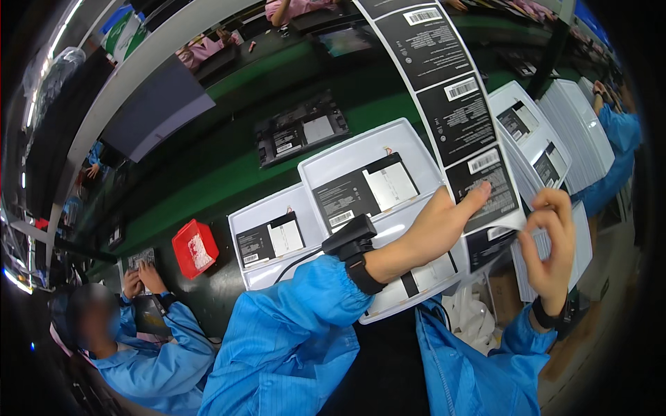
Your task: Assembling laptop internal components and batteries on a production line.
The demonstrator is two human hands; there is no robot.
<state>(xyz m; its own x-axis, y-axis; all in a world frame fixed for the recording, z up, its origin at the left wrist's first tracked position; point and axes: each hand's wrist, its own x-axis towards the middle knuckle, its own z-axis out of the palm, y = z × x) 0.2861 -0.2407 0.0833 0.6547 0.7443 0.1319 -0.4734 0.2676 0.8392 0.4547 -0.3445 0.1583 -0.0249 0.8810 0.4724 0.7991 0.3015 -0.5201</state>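
Note:
A long strip of black labels (454, 118) with white barcode patches hangs down from the top of the view on white backing. My left hand (440, 222) is closed on its lower part, thumb flat across the front and fingers hidden behind. At the strip's lower end, a black label (485, 251) bends away from the backing. My right hand (549, 243) pinches the right edge of that label between thumb and fingers. Below and left of my hands, flat battery packs (392, 186) with black and white faces lie in white plastic trays (416, 136).
More white trays (576, 121) stand stacked at the right. On the green bench (229, 132) lie a black electronic unit (302, 132) and a red bin (195, 248) with small white pieces. A co-worker in blue (149, 367) works at the left. White plastic bags (472, 315) sit below the trays.

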